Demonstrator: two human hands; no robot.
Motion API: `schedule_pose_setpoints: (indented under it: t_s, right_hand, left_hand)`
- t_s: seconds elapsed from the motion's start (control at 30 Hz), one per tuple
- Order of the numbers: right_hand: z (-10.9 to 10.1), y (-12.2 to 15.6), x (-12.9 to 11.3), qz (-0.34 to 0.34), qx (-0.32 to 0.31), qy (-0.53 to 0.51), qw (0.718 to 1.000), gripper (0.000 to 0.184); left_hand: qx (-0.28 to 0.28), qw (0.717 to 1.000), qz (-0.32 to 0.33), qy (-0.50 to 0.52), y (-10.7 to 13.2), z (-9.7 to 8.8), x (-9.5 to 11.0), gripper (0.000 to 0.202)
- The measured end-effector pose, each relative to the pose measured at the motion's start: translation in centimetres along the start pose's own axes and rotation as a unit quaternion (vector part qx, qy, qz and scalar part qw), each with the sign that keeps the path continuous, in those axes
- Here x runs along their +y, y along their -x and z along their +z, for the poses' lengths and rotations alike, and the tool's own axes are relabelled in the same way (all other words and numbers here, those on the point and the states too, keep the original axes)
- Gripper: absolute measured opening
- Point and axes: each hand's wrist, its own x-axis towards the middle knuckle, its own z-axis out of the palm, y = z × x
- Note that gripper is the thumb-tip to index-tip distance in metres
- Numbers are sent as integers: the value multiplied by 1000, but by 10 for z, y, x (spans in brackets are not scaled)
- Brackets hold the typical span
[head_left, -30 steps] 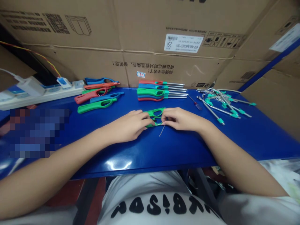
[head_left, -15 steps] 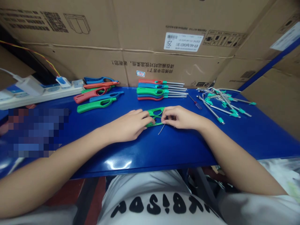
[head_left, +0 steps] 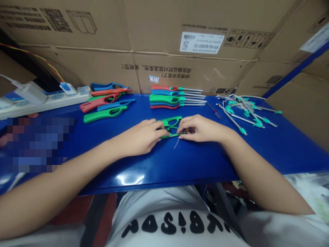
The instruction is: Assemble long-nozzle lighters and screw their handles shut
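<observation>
My left hand [head_left: 140, 138] is closed on the left end of a green lighter shell [head_left: 166, 122], which lies opened out in two halves on the table. My right hand [head_left: 202, 129] pinches at the shell's right end. Whatever small part sits between those fingertips is mostly hidden by them. A thin grey strip or wire [head_left: 176, 143] sticks out below the right fingertips toward the table's front edge.
Lighter handles [head_left: 104, 115] lie at back left beside a power strip [head_left: 52, 101]. Several long-nosed lighters [head_left: 164, 99] are stacked behind my hands. A screwdriver [head_left: 218, 114] and a pile of metal tubes with green ends [head_left: 238, 120] lie right. Cardboard [head_left: 102, 65] walls the back.
My right fingers have shifted slightly at the shell's right end, and dark gaps show between them. The left hand keeps its hold. The view has moved a little.
</observation>
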Motion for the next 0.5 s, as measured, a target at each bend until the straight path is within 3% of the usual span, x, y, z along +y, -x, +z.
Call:
schedule_pose_setpoints:
  t_s: [0.2, 0.3, 0.37, 0.5]
  right_hand:
    - [-3, 2, -1, 9, 16, -15, 1000, 16]
    - [-15, 6, 6, 38, 112, 28, 993, 18]
    - [-27, 12, 15, 121, 223, 103, 962, 19]
    - [-54, 32, 38, 339, 380, 211, 835, 22]
  left_hand:
    - [-1, 1000, 2, -7, 1, 1, -1, 33]
    - [3, 1000, 5, -10, 2, 0, -2, 33]
    - [7, 1000, 11, -12, 2, -1, -2, 32]
    - [16, 999, 27, -25, 1, 0, -3, 34]
